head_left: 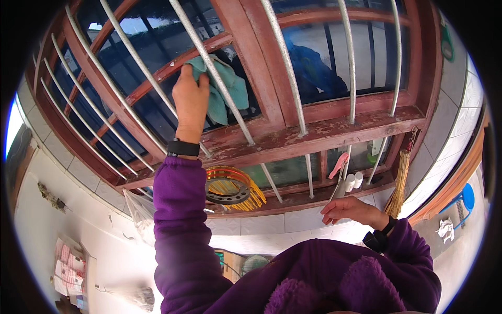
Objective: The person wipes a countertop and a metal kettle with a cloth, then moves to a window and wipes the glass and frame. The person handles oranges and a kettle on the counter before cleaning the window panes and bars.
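Observation:
My left hand [189,99] reaches up between the metal bars and grips a teal cloth [235,90]. The cloth is bunched against a dark glass pane [246,107] in a red-brown wooden window frame, and one bar crosses in front of it. Lower and to the right, my right hand [355,210] hangs in the air with loosely bent fingers and nothing visible in it. It is nearest to the lower sill, where two white cylinders [353,181] and a pink-handled item [339,166] stand close together.
Metal bars [349,63] run across the whole window. A worn wooden rail [324,128] crosses below the panes. A round yellow-fringed item with a dark ring [228,196] sits at the lower sill. A straw brush [401,178] hangs at the right; a clear plastic bag [138,214] hangs at the left.

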Motion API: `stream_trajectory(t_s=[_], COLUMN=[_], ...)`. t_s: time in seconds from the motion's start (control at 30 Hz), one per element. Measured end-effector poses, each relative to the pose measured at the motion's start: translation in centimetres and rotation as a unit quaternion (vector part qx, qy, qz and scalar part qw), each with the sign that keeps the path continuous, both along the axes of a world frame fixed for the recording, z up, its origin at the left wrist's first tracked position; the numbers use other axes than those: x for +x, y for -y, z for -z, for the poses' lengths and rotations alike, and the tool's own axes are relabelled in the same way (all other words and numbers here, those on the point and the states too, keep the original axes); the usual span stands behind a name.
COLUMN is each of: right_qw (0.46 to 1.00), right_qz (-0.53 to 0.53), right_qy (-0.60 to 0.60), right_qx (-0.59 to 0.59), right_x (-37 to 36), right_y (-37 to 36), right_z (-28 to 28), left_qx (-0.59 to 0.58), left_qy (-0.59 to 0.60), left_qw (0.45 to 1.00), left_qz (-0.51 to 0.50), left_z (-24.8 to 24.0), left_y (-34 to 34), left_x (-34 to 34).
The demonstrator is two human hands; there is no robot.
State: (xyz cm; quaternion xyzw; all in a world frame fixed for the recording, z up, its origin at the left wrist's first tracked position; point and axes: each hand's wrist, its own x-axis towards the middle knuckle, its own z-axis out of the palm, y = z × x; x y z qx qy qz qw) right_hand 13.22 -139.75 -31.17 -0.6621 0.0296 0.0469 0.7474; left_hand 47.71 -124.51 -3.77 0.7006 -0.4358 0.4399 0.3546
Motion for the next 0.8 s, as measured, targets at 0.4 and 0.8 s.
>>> stream_trajectory(t_s=[0.4,0.8], right_qw=[0.999,1.000], right_qz=[-0.031,-0.026], right_qy=[-0.007,-0.009], right_qx=[-0.028,0.003], right_x=[2.1,0.9], right_y=[-1.1,-1.2], right_z=[-0.2,1.5], left_qx=[0.279,-0.130], left_qy=[-0.019,0.048], left_qw=[0.960,0.978], left_qz=[0.024,0.159], left_z=[6.3,-11.5], left_y=[-3.1,-4.2], left_x=[0.1,-2.2])
